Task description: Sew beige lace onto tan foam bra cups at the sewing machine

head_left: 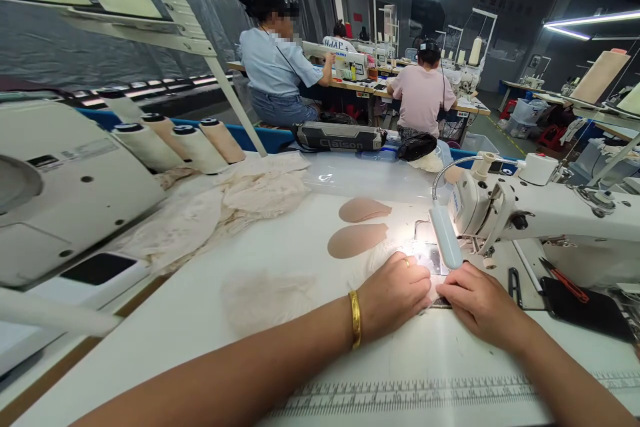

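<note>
A pale, sheer lace fabric [380, 259] lies under the lamp at the white sewing machine [470, 203]. My left hand [397, 297], with a gold bangle at the wrist and a ring, has its fingers curled closed on this fabric, left of the needle area. On the other side, my right hand [480, 300] pinches the fabric's near edge, thumb and fingers bent together close to the left fingertips. The lamp head [446, 237] hides the needle and part of the stitching spot. Beyond my left hand rest two beige teardrop-shaped pieces [357, 241].
Pale lace [265, 187] is heaped at the back left, beside thread cones [200, 149] and another machine [65, 187]. Red-handled snips [565, 280] lie on a black phone-like slab [590, 313] at right. A ruler strip [410, 395] runs along the front. Co-workers [423, 93] sit beyond.
</note>
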